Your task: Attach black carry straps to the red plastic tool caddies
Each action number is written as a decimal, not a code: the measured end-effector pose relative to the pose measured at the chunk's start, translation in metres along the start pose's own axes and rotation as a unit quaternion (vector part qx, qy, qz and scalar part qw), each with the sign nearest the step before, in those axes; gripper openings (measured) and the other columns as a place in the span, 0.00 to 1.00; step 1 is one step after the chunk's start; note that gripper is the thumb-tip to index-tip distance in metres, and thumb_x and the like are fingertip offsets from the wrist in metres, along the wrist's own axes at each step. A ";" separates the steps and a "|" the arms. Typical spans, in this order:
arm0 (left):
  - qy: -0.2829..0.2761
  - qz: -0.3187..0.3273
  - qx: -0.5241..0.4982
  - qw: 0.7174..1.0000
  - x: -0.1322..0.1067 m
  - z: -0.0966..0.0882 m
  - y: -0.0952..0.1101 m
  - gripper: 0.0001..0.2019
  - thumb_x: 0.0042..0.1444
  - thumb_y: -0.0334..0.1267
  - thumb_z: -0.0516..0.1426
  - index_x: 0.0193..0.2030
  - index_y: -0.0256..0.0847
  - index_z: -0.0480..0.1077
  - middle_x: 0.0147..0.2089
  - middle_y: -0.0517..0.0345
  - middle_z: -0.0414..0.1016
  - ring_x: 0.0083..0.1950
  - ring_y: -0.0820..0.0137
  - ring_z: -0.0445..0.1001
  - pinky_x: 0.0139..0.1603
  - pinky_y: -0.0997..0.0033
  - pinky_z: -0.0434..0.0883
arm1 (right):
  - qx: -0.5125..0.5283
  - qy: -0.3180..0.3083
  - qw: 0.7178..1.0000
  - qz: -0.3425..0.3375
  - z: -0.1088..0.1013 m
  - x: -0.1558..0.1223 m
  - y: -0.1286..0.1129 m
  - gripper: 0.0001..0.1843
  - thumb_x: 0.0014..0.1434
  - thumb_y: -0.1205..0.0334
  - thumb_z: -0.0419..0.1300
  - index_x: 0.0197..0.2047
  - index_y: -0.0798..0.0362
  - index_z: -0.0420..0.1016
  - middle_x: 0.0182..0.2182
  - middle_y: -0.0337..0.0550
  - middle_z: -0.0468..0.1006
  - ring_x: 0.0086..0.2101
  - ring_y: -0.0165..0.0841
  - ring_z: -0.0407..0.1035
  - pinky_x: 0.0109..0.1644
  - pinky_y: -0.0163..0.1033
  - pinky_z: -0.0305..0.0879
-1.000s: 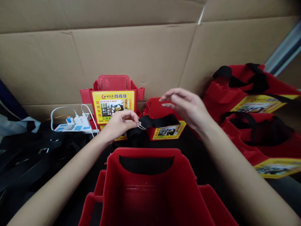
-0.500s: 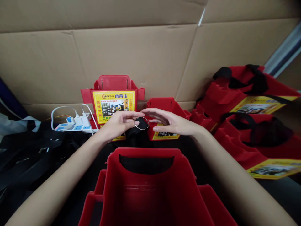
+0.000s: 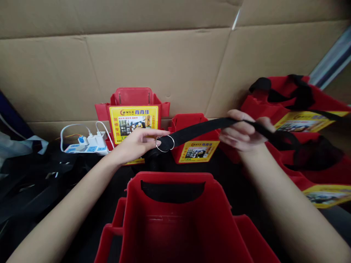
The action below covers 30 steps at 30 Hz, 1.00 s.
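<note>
Facing me, creased cardboard sheet (image 3: 153, 69); on my left, white power strip (image 3: 91, 149), plugged-in adapters (image 3: 100, 138), looping white cable (image 3: 74, 125).

head-worn camera looks forward and down over nearest red box (image 3: 172, 210).

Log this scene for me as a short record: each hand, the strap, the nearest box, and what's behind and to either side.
Left hand: pinching metal ring
Right hand: gripping black strap
Strap run: from the ring to the right hand
Nearest box: open-topped red box
Behind: labelled boxes, cardboard wall
Left side: white power strip, plugs in it
Right side: red boxes with straps
</note>
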<state>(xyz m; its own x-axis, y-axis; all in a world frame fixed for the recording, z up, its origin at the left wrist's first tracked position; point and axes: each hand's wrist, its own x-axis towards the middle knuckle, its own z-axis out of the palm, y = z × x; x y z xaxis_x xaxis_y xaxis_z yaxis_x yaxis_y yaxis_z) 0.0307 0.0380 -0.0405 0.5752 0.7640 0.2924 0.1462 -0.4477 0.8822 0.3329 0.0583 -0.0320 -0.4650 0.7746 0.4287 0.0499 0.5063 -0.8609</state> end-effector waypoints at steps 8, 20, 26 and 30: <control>-0.012 -0.029 -0.011 0.999 -0.001 0.006 0.003 0.17 0.54 0.29 0.54 0.52 0.37 0.68 0.47 0.53 0.76 0.45 0.69 0.75 0.47 0.68 0.71 | -0.140 -0.151 0.978 -0.019 0.020 -0.004 -0.042 0.21 0.52 0.49 0.58 0.48 0.48 0.69 0.40 0.43 0.76 0.35 0.32 0.72 0.35 0.36 0.64; -0.021 0.107 0.100 0.989 -0.006 0.014 0.012 0.14 0.52 0.27 0.55 0.46 0.40 0.72 0.46 0.55 0.75 0.46 0.69 0.72 0.48 0.69 0.69 | -0.310 -0.191 0.931 -0.020 0.090 0.014 -0.040 0.13 0.59 0.55 0.52 0.36 0.54 0.74 0.42 0.43 0.70 0.42 0.32 0.65 0.48 0.39 0.61; -0.039 0.113 0.109 0.987 -0.006 0.012 0.013 0.10 0.53 0.28 0.55 0.42 0.38 0.72 0.39 0.56 0.74 0.39 0.71 0.72 0.44 0.69 0.69 | -0.085 -0.124 0.983 0.100 0.098 0.020 -0.025 0.13 0.49 0.58 0.63 0.34 0.55 0.65 0.28 0.36 0.71 0.28 0.26 0.67 0.31 0.32 0.62; -0.025 0.107 0.088 0.990 -0.005 0.014 0.011 0.14 0.53 0.28 0.53 0.47 0.39 0.68 0.40 0.56 0.73 0.40 0.71 0.72 0.45 0.69 0.69 | 0.019 -0.127 0.978 0.166 0.106 0.018 -0.025 0.17 0.49 0.63 0.62 0.42 0.54 0.63 0.27 0.36 0.74 0.24 0.25 0.70 0.27 0.31 0.64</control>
<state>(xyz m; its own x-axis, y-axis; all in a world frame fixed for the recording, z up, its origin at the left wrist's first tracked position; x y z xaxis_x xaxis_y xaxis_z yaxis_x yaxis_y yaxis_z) 0.0404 0.0223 -0.0373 0.6474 0.6201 0.4432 0.1522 -0.6749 0.7220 0.2296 0.0197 -0.0318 -0.6331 0.7727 0.0468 0.2048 0.2255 -0.9525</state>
